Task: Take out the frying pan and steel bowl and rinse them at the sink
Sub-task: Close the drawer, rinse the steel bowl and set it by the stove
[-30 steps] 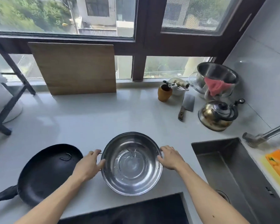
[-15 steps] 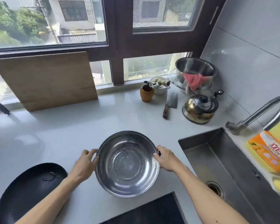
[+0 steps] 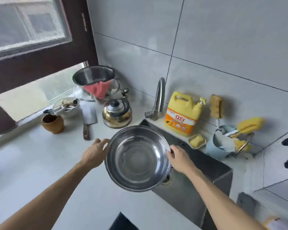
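- white countertop takes up most of the lower left, with grey wall tiles behind and a dark-framed window at upper left.
- steel sink is sunk into the counter on the right side, drain just peeking out from under the bowl's rim.
- steel bowl is up in the air, held level-ish and open side up, hanging over the counter edge and the left part of the sink. looks empty, just shiny inside.
- left hand is curled onto the bowl's left rim, fingers wrapped around the edge, thumb on top.
- right hand grips the opposite rim the same way, fingers closed on the edge, over the sink.
- frying pan isn't anywhere in this shot.
- another steel pot sits in the back corner on a glass lid, with a pink cloth draped over its rim.
- yellow dish soap jug stands on the sink's back ledge, just beside the curved faucet.
- brassy kettle with a black handle sits near the sink's far left corner.
- pale blue utensil holder with yellow scrubbers is to the right of the jug.
- cleaver lies flat left of the kettle.
- small brown clay cup sits near the window sill.
- yellow soap bar rests in a little dish by the jug.
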### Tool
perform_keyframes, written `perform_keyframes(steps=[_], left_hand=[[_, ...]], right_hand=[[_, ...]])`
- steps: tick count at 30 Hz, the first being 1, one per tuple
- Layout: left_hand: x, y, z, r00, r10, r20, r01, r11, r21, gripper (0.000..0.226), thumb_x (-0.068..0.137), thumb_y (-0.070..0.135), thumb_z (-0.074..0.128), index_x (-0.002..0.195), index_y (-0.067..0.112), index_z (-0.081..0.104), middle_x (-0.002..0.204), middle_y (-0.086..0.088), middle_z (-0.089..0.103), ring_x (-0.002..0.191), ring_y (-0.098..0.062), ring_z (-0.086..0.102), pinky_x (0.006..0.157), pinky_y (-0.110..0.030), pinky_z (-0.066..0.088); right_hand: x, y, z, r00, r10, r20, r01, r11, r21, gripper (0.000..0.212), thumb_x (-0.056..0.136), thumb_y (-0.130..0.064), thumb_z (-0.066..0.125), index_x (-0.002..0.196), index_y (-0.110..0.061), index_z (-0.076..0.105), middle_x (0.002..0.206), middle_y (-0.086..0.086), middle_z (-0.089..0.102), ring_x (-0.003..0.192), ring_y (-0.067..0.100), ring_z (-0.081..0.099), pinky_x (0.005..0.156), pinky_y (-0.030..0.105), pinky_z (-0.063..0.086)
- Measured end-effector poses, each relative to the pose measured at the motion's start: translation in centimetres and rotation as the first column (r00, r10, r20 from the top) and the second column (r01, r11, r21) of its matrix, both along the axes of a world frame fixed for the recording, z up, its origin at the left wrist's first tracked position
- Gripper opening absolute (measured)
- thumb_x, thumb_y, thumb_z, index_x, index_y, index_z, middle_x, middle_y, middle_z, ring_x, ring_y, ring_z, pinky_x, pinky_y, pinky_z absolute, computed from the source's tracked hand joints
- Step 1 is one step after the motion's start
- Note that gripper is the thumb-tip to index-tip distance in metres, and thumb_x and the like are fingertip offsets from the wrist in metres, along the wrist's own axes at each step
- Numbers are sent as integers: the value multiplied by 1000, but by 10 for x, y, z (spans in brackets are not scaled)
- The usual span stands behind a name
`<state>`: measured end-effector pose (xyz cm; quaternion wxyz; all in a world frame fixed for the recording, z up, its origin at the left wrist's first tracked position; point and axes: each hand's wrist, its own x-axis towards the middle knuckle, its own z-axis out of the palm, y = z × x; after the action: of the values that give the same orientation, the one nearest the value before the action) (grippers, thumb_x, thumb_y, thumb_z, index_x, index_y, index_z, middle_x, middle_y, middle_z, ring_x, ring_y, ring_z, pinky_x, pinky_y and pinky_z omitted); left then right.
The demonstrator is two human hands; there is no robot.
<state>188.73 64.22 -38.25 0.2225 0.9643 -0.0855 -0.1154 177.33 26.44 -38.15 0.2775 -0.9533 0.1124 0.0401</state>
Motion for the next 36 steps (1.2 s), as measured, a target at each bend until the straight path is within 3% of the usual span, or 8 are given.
perform_keyframes(steps=[5,9,16,19,24,30,33,36], left_hand=[[46,-105,-23,986,-162,-34,163,987,9,35,106,57,40,132,42,60,114,-2,54,101,-34,67,92,-46,53],[69,-148,-70,961,-260,-97,264,964,28,36,107,56,41,136,44,58,119,-1,53,108,-31,66,103,-46,51],[91,-180,-177,915,-309,-260,340,937,84,35,110,48,36,140,39,52,115,1,49,97,-31,68,100,-45,52],[98,-181,-223,900,-318,-298,362,926,105,40,111,45,36,149,38,47,120,0,46,100,-34,69,101,-46,51],[104,-179,-267,879,-334,-340,396,909,131,40,112,36,36,151,33,43,122,-1,46,108,-33,64,103,-42,49],[104,-199,-271,860,-411,-303,489,834,255,43,115,27,31,153,12,43,145,-15,46,76,-16,47,103,-44,49],[107,-203,-262,906,-334,-262,400,876,268,49,111,42,37,154,19,43,145,-14,48,104,-36,65,103,-47,51],[118,-214,-218,962,-270,48,254,943,216,61,103,63,42,142,17,54,137,-10,56,110,-38,68,94,-50,56]], right_hand=[[-18,-70,-47,983,-184,-25,185,982,29,29,107,-36,50,92,-11,50,92,5,58,89,32,59,81,48,50],[-31,-92,-100,957,-280,-74,286,955,77,26,107,-34,51,91,-13,51,90,0,57,85,25,58,79,46,49],[-33,-102,-209,921,-373,-115,382,922,67,30,108,-33,50,80,-23,47,85,-7,56,79,17,55,67,36,42],[-31,-100,-254,914,-390,-112,398,915,60,31,107,-33,51,77,-28,43,82,-8,55,78,18,55,72,41,50],[-31,-95,-302,913,-393,-108,400,915,49,19,106,-38,49,91,-27,54,94,-10,56,87,16,61,82,42,54],[-37,-86,-318,885,-465,-36,466,884,41,17,107,-34,51,100,-21,58,100,-2,57,90,28,62,80,44,51],[-37,-85,-316,887,-461,-11,461,887,32,18,107,-36,53,101,-20,59,101,-1,57,88,29,64,79,44,53],[-39,-88,-314,898,-439,-23,439,898,15,19,107,-37,52,100,-21,59,100,-3,55,87,28,64,78,43,52]])
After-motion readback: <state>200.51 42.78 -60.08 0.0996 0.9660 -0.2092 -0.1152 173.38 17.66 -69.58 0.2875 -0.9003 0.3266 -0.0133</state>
